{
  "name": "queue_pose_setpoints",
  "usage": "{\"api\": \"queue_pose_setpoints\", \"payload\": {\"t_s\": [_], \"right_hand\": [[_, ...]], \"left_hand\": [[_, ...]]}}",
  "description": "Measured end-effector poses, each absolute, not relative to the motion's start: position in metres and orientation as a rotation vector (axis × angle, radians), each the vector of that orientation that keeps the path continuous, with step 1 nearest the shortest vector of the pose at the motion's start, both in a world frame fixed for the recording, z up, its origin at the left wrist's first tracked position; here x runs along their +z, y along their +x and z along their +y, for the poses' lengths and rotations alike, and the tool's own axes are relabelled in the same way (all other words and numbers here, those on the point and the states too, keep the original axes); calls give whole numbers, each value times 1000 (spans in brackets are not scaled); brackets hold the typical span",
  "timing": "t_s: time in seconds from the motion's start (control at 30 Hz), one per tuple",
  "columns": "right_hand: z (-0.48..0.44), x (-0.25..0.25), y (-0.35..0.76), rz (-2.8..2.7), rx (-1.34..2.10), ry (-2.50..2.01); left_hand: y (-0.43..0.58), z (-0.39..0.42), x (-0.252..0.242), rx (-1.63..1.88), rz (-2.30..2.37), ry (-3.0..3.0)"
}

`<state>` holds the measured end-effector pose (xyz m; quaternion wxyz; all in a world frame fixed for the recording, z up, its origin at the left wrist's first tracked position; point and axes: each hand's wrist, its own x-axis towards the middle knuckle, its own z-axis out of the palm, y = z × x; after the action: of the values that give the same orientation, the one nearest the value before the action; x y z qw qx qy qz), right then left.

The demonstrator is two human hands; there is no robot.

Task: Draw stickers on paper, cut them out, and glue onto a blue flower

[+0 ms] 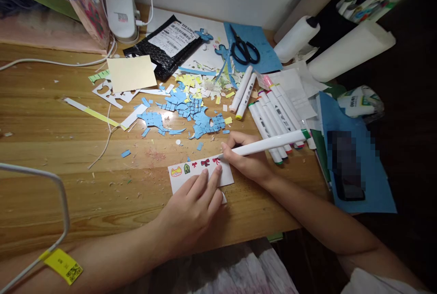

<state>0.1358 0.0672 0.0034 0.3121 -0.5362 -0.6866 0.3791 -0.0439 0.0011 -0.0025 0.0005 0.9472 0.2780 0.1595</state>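
A small white paper strip (pixel 223 178) lies near the table's front edge, bearing a row of little drawings: a yellow animal face, a green shape and several red bows. Pressed down on it is my left hand (pixel 194 203), its fingers stretched out, index and middle tips just under the bows. My right hand (pixel 247 157) grips a white marker (pixel 269 143) with a green end pointing right. The marker's tip is at the rightmost bow, partly hidden by my fingers. Part of another white piece shows beneath my left hand.
Blue and yellow paper scraps (pixel 184 103) are spread over the wooden table (pixel 112 198). Several markers (pixel 269 121) lie right of them. Black scissors (pixel 244 50) rest on blue paper behind. A phone (pixel 346 166) lies at right; a white cable (pixel 64 203) crosses the left.
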Motion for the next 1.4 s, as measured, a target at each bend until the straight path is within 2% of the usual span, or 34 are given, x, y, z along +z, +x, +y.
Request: {"api": "queue_pose_setpoints", "payload": {"t_s": [1.4], "right_hand": [[68,5,135,-1809,949,-1478]], "left_hand": [[-43,2,-2,476,881,2958]]}}
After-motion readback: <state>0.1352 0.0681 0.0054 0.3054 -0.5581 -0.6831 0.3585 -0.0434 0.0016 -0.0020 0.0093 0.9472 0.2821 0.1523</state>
